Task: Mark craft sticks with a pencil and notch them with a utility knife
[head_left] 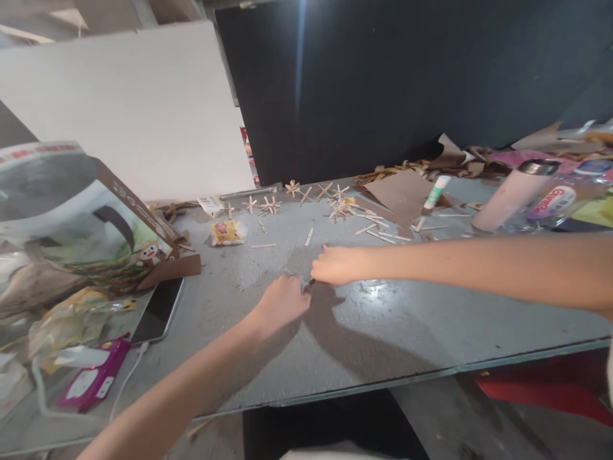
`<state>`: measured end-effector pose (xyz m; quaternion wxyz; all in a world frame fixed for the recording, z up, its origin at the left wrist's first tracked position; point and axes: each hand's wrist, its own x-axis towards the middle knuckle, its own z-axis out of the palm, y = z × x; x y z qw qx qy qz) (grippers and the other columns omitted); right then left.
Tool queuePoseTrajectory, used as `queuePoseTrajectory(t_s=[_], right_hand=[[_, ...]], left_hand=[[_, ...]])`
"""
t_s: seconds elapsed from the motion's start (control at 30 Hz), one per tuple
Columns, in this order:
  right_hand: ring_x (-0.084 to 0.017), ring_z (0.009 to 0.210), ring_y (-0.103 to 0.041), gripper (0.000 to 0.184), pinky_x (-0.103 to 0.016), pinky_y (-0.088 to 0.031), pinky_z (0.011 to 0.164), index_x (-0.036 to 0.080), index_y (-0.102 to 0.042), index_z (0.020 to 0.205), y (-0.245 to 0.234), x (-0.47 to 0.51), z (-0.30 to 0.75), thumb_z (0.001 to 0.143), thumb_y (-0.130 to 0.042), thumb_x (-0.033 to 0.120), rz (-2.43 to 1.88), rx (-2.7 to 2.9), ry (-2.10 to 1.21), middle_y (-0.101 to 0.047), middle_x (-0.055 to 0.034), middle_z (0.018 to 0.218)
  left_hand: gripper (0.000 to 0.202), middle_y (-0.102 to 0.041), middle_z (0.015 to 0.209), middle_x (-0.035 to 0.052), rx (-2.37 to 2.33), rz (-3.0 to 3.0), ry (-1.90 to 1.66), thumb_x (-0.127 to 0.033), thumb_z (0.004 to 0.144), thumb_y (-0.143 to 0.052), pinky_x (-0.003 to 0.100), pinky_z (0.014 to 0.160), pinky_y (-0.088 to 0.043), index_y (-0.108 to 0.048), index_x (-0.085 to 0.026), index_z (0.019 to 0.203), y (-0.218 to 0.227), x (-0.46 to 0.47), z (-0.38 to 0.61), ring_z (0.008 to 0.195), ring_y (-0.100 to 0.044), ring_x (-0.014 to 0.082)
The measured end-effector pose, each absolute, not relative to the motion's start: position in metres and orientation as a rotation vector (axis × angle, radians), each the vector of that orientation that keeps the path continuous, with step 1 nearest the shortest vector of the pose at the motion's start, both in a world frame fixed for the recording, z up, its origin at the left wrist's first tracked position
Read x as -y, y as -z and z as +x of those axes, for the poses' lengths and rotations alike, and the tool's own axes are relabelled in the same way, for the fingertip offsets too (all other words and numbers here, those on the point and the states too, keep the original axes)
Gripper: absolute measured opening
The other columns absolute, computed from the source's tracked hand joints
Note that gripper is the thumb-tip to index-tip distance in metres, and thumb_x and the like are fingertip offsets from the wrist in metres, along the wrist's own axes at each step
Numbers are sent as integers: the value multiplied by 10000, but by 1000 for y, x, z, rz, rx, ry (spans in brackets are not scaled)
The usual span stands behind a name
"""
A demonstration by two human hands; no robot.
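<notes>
My left hand (pixel 283 301) and my right hand (pixel 334 264) meet low over the middle of the grey table, both with fingers closed. A small dark thing (pixel 311 282) shows between their fingertips, too small to name. Just beyond them lies a flat wooden stick (pixel 309 237), with another stick (pixel 264 246) to its left. Farther back are several crossed-stick star shapes, among them one star (pixel 251 204) at the left and another (pixel 292 188) near the back. A heap of sticks (pixel 341 206) and loose sticks (pixel 382 236) spread to the right.
At the left stand a large printed bag (pixel 115 223), a phone (pixel 159 310) and a purple device (pixel 94 377) with a white cable. A yellow packet (pixel 228 232) lies behind my left hand. Rightward are a glue stick (pixel 436 192), a pink flask (pixel 513 195) and a plastic bottle (pixel 558 201).
</notes>
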<state>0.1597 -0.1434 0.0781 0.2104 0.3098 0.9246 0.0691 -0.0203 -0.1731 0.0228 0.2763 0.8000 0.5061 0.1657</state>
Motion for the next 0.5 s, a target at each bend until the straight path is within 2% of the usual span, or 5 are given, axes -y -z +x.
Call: queuePoseTrajectory(t_s=[0.1, 0.2, 0.37, 0.43, 0.5], right_hand=[[-235, 828, -748, 244, -391, -508, 858, 146, -791, 1040, -76, 143, 169, 991, -553, 162, 898, -2594, -178, -774, -141, 895], [-198, 696, -710, 334, -324, -482, 716, 152, -781, 1094, -76, 143, 181, 1055, -467, 260, 1095, -2634, -82, -767, -142, 886], [-151, 588, -613, 465, -270, -383, 573, 155, -744, 996, -71, 145, 204, 1082, -372, 420, 1563, -2807, 335, -740, -98, 834], [-122, 532, -546, 489, -258, -365, 545, 161, -706, 921, -65, 146, 210, 1078, -348, 456, 1670, -2845, 679, -693, -53, 752], [-110, 496, -488, 499, -250, -359, 525, 166, -655, 866, -57, 147, 213, 1066, -340, 497, 1742, -2880, 1012, -612, -12, 664]], left_hand=[[173, -672, 781, 120, -1519, 2367, -227, -296, 909, -597, 344, 685, -482, -652, -176, 798, -29, 173, -10, 786, -688, 277], [112, -698, 877, 132, -1566, 2431, -51, -203, 926, -562, 345, 742, -499, -659, -179, 876, -31, 169, -2, 905, -715, 291], [166, -645, 749, 101, -1558, 2373, 25, -33, 766, -630, 392, 763, -501, -584, -177, 698, -33, 168, 0, 866, -717, 330], [214, -603, 677, 64, -1522, 2362, 47, 1, 713, -628, 366, 719, -487, -543, -186, 651, -36, 168, -3, 773, -702, 300], [203, -566, 628, 34, -1470, 2360, 46, -45, 771, -575, 332, 665, -460, -528, -198, 647, -40, 165, -5, 660, -656, 242]])
